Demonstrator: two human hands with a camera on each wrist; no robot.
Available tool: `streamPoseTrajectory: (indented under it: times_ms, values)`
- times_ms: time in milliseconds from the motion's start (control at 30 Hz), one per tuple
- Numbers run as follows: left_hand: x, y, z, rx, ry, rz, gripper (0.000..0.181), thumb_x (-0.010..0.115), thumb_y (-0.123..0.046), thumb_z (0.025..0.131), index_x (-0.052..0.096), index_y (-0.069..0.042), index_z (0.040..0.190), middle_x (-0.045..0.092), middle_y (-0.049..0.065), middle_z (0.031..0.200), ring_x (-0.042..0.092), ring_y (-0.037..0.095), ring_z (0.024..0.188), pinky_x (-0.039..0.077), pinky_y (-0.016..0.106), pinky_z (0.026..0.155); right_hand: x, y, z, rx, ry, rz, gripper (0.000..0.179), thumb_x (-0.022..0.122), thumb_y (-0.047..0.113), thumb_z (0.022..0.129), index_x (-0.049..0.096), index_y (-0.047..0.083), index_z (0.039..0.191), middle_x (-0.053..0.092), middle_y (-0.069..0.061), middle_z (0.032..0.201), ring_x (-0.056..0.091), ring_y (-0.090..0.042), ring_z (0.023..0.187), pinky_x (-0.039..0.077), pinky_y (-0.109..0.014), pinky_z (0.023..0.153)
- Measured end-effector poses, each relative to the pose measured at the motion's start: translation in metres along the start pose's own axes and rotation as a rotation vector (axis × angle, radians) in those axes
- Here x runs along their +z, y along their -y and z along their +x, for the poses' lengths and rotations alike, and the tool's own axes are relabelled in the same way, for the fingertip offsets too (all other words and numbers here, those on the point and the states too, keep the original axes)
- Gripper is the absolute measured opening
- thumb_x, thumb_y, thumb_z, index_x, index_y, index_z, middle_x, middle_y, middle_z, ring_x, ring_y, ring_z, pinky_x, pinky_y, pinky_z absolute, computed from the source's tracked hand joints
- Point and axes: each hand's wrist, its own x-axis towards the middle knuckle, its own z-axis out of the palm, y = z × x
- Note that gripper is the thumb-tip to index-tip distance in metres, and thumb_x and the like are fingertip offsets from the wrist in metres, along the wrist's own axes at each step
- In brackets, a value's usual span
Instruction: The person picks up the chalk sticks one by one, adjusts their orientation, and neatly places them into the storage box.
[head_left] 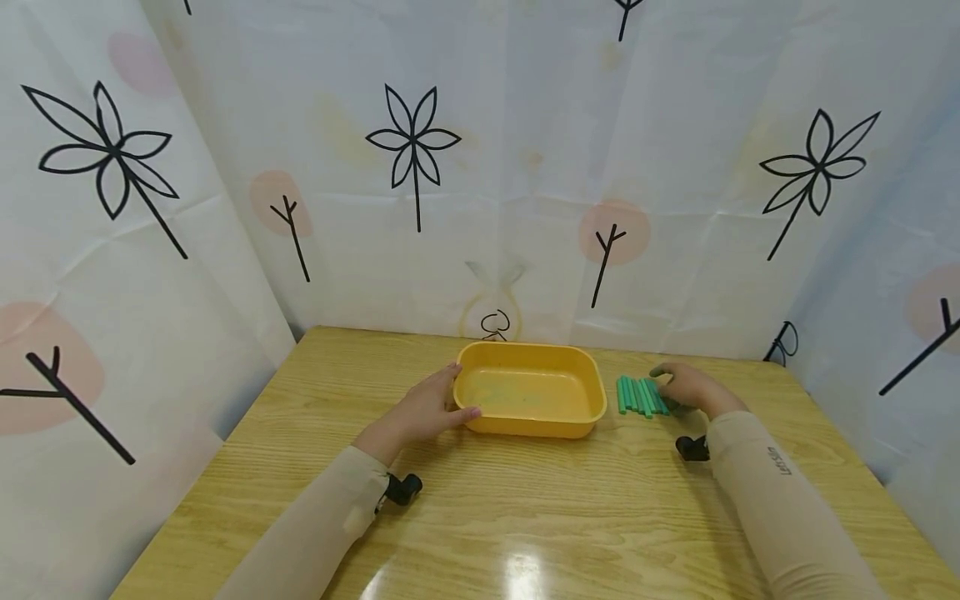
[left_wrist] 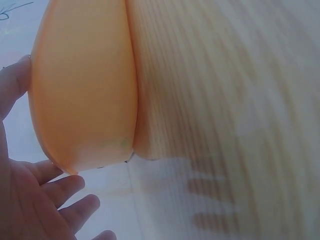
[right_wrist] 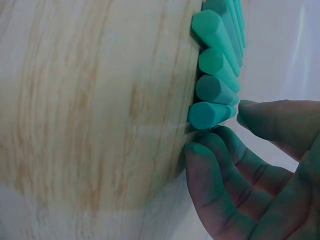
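A yellow plastic tub (head_left: 528, 427) stands on the table. My left hand (head_left: 423, 410) rests against its left end, thumb at the front rim and fingers farther back. In the left wrist view the fingers (left_wrist: 75, 212) spread beside the tub wall (left_wrist: 90, 90). Several green sticks that look like chalk (head_left: 641, 397) lie side by side, right of the tub. My right hand (head_left: 693, 388) is at their right end. In the right wrist view its thumb (right_wrist: 275, 120) and loosely bent fingers (right_wrist: 205, 170) stand around the outermost stick (right_wrist: 207, 115), apart from each other; firm contact cannot be seen.
The wooden table (head_left: 525, 508) meets a white patterned cloth (head_left: 517, 208) at the back, and similar cloth hangs on both sides. Faint greenish marks show on the tub's floor. A small black device (head_left: 403, 489) is strapped at the left wrist, another (head_left: 692, 448) at the right.
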Motion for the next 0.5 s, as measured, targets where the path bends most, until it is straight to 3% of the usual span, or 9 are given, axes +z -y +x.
streamPoseTrajectory:
  times_ms: [167, 500]
  values:
    - [-0.0017, -0.002, -0.0003, 0.004, 0.001, 0.008, 0.1, 0.063, -0.062, 0.092, 0.022, 0.0, 0.158, 0.024, 0.018, 0.163, 0.027, 0.035, 0.148, 0.024, 0.05, 0.119, 0.0015, -0.0002, 0.0, -0.019, 0.0, -0.043, 0.047, 0.048, 0.003, 0.099, 0.041, -0.015, 0.142, 0.046, -0.04, 0.131, 0.057, -0.03, 0.087, 0.048, -0.042, 0.074]
    - [-0.0001, -0.0003, 0.0002, -0.017, 0.016, -0.002, 0.101, 0.062, -0.065, 0.09, 0.021, -0.003, 0.159, 0.022, 0.014, 0.164, 0.026, 0.034, 0.148, 0.024, 0.05, 0.119, 0.0008, 0.0003, 0.0021, -0.001, 0.047, -0.087, 0.058, 0.055, -0.003, 0.088, 0.042, -0.012, 0.144, 0.034, -0.044, 0.143, 0.051, -0.03, 0.088, 0.042, -0.042, 0.075]
